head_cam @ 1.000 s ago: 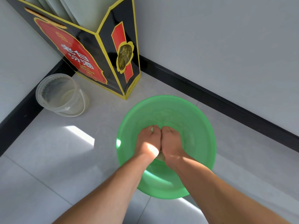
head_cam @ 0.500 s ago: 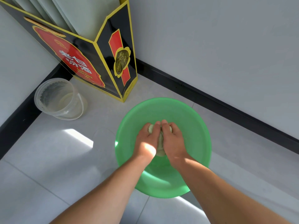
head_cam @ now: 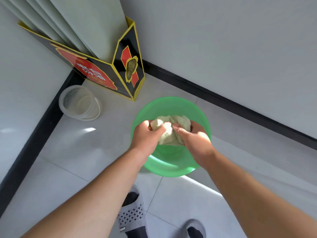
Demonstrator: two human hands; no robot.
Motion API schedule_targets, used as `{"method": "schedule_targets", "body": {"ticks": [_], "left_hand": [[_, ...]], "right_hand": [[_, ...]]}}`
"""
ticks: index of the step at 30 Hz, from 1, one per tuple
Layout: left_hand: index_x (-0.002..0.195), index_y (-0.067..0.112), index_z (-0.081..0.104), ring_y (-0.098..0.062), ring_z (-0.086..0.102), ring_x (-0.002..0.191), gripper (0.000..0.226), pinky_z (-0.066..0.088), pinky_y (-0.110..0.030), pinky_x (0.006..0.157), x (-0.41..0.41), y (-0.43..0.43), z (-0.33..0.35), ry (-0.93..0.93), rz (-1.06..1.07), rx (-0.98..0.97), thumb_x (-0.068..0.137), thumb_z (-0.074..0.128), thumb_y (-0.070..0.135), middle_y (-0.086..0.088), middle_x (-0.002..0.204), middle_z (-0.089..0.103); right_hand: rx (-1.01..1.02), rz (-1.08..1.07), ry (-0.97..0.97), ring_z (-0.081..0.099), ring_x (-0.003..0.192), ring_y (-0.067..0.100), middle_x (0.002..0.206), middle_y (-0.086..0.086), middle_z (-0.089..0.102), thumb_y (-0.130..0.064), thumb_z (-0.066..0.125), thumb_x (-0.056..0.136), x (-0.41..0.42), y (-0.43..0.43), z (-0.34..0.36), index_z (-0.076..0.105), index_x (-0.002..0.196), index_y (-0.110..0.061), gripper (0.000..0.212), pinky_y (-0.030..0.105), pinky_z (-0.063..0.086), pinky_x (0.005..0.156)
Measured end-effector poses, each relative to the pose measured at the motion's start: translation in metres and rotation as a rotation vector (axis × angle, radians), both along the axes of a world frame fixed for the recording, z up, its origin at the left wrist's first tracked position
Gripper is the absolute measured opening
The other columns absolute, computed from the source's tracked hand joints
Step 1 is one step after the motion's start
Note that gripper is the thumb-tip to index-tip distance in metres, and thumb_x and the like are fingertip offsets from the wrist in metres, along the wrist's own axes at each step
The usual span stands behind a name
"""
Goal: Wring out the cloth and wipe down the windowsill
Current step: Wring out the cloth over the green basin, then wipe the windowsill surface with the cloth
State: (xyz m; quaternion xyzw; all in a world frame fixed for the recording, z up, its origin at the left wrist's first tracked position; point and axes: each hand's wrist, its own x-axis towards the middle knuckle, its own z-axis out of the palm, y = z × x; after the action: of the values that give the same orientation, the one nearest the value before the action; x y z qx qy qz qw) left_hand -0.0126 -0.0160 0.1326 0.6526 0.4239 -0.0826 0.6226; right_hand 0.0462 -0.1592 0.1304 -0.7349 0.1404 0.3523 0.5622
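From the head camera, the cloth [head_cam: 169,127] was a pale, bunched wad held just above the green basin [head_cam: 171,103] on the floor. Its length ran roughly left to right between the two hands. The left hand [head_cam: 145,136] gripped its left end, fingers curled round it, and the right hand [head_cam: 195,141] gripped the right end likewise. Each already had its end, so twisting in opposite directions looked the likely next move. No windowsill was in view.

Terry cloth [head_cam: 169,133] rough; plastic basin [head_cam: 171,107] smooth (translucent); floor tiles [head_cam: 77,152] glossy.
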Motion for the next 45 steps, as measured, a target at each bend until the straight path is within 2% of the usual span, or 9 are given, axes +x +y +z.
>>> {"method": "schedule_targets", "body": {"ticks": [5,8,11,16,20,26,34,40,45], "left_hand": [[0.102,0.024,0.062,-0.025,0.071,0.095,0.054,0.057,-0.053,0.088,-0.01,0.007,0.064,0.039,-0.002,-0.121,0.064,0.078,0.059,-0.004,0.101,0.074],[0.11,0.026,0.053,-0.018,0.067,0.099,0.048,0.055,-0.048,0.091,-0.009,0.009,0.111,0.055,-0.102,-0.125,0.081,0.065,0.063,-0.002,0.111,0.068],[0.108,0.024,0.057,-0.02,0.068,0.102,0.067,0.054,-0.05,0.094,-0.004,0.013,0.164,0.063,-0.069,-0.18,0.066,0.062,0.077,-0.001,0.11,0.069],[0.106,0.015,0.065,-0.028,0.072,0.097,0.043,0.056,-0.049,0.092,0.001,0.016,0.245,-0.015,-0.012,-0.202,0.077,0.081,0.043,-0.008,0.103,0.075],[0.105,0.017,0.065,-0.027,0.072,0.096,0.047,0.056,-0.046,0.089,0.021,-0.008,0.313,-0.07,-0.095,-0.19,0.073,0.08,0.046,-0.009,0.104,0.074],[0.108,0.023,0.058,-0.01,0.067,0.094,0.036,0.052,-0.028,0.083,0.052,-0.105,0.402,-0.163,-0.291,-0.038,0.084,0.074,0.045,0.004,0.101,0.071],[0.116,0.028,0.047,-0.012,0.06,0.101,0.046,0.048,-0.031,0.088,0.098,-0.298,0.477,-0.244,-0.491,0.033,0.084,0.068,0.054,0.006,0.108,0.06],[0.143,0.028,0.032,-0.016,0.051,0.115,0.063,0.042,-0.029,0.096,0.154,-0.407,0.515,-0.352,-0.511,0.079,0.091,0.063,0.044,0.002,0.129,0.045],[0.145,0.022,0.024,-0.016,0.055,0.103,0.06,0.04,-0.026,0.08,0.224,-0.461,0.518,-0.37,-0.468,0.131,0.096,0.056,0.035,0.0,0.122,0.051]], "right_hand": [[0.207,-0.094,0.095,0.071,0.1,0.035,0.105,0.015,0.074,-0.012,0.073,0.088,-0.005,-0.01,0.068,0.062,0.116,-0.008,0.03,0.05,0.058,0.088],[0.282,-0.045,0.274,0.07,0.106,0.034,0.117,0.016,0.071,-0.038,0.073,0.087,-0.003,-0.009,0.118,0.061,0.123,-0.011,0.046,0.055,0.057,0.089],[0.259,-0.067,0.344,0.072,0.101,0.033,0.111,0.015,0.074,-0.047,0.063,0.093,0.004,-0.006,0.171,0.066,0.118,-0.012,0.043,0.051,0.06,0.082],[0.155,-0.137,0.117,0.072,0.095,0.038,0.105,0.022,0.072,-0.044,0.075,0.08,0.005,-0.007,0.248,0.064,0.108,-0.007,0.047,0.062,0.056,0.086],[0.177,-0.196,-0.014,0.072,0.094,0.032,0.1,0.011,0.075,-0.042,0.074,0.083,0.011,-0.033,0.316,0.065,0.106,-0.013,0.038,0.049,0.06,0.083],[0.255,-0.274,-0.096,0.072,0.099,0.029,0.108,0.012,0.074,-0.033,0.076,0.087,0.011,-0.129,0.412,0.063,0.114,-0.014,0.036,0.048,0.058,0.086],[0.196,-0.445,-0.238,0.073,0.09,0.022,0.108,0.007,0.074,-0.029,0.071,0.092,0.026,-0.32,0.496,0.059,0.117,-0.017,0.031,0.039,0.058,0.068],[0.171,-0.443,-0.307,0.072,0.1,0.026,0.116,0.009,0.07,-0.025,0.068,0.094,0.089,-0.426,0.526,0.056,0.12,-0.018,0.029,0.05,0.06,0.084],[0.09,-0.414,-0.361,0.072,0.097,0.029,0.109,0.01,0.072,-0.031,0.069,0.085,0.172,-0.468,0.527,0.059,0.112,-0.016,0.033,0.053,0.059,0.086]]}}
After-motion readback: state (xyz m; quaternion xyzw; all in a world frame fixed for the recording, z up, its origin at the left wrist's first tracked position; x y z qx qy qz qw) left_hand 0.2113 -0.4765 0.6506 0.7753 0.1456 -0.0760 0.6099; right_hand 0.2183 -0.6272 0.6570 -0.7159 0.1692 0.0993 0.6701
